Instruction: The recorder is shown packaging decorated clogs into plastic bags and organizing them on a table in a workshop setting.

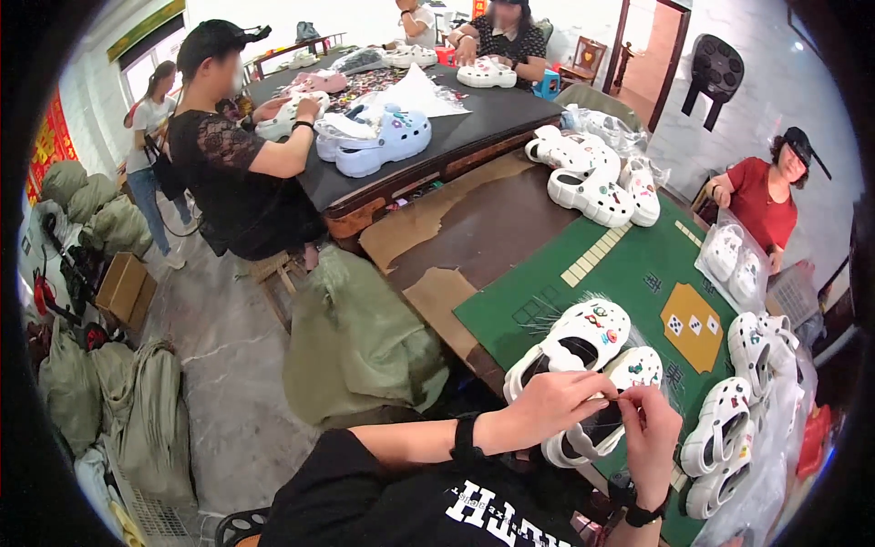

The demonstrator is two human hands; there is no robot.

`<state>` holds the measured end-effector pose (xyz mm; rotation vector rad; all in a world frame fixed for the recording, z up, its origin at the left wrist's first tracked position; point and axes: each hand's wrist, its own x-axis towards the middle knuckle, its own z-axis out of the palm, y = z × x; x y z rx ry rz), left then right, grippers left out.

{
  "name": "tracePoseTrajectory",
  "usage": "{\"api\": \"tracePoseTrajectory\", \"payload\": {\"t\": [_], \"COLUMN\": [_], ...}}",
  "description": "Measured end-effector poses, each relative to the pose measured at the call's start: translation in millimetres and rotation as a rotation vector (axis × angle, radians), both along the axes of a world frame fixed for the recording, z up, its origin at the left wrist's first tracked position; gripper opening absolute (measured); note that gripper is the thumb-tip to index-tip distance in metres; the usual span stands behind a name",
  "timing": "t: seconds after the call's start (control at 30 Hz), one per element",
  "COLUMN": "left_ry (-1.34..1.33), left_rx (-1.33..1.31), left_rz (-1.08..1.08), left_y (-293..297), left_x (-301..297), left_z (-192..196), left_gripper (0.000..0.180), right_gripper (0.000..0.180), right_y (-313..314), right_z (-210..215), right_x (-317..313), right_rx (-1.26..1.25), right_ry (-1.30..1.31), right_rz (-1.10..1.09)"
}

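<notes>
Over a pair of white clogs my left hand (554, 407) and my right hand (652, 433) meet, fingertips pinched close together. What lies between them is too small and thin to make out. The left clog (592, 330) carries colourful charms on its toe. Beside it, the right clog (635, 368) also has charms, and its heel part is partly hidden by my hands. Thin clear plastic strands (544, 314) stick up at the left clog's far side.
The clogs rest on a green mat (510, 305) printed with tiles and dice. More white clogs (715, 427) and clear bags line the right edge; another group (592, 182) sits farther off. Co-workers handle clogs around a dark table (437, 137). A green sack (355, 337) stands left.
</notes>
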<state>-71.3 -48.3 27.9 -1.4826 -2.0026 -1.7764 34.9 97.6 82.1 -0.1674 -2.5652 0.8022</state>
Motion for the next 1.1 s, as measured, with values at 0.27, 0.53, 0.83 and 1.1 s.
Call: {"api": "tracePoseTrajectory", "payload": {"t": [0.27, 0.53, 0.83, 1.1], "left_ry": [-0.093, -0.573, -0.951, -1.026], "left_rx": [-0.125, -0.076, 0.279, 0.301], "left_rz": [-0.281, -0.094, -0.193, -0.166], "left_y": [1, -2, -11, 0], "left_x": [-4, -25, -39, -35], "left_z": [-13, -1, -17, -14], "left_gripper": [0.014, 0.007, 0.011, 0.009], "right_gripper": [0.01, 0.013, 0.009, 0.033], "right_y": [16, 26, 68, 73], "right_z": [-4, 5, -24, -45], "right_x": [22, 39, 100, 114], "right_rx": [0.058, 0.022, -0.682, -1.253], "right_ry": [-0.089, -0.206, -0.272, 0.364], "right_rz": [0.071, -0.004, -0.019, 0.128]}}
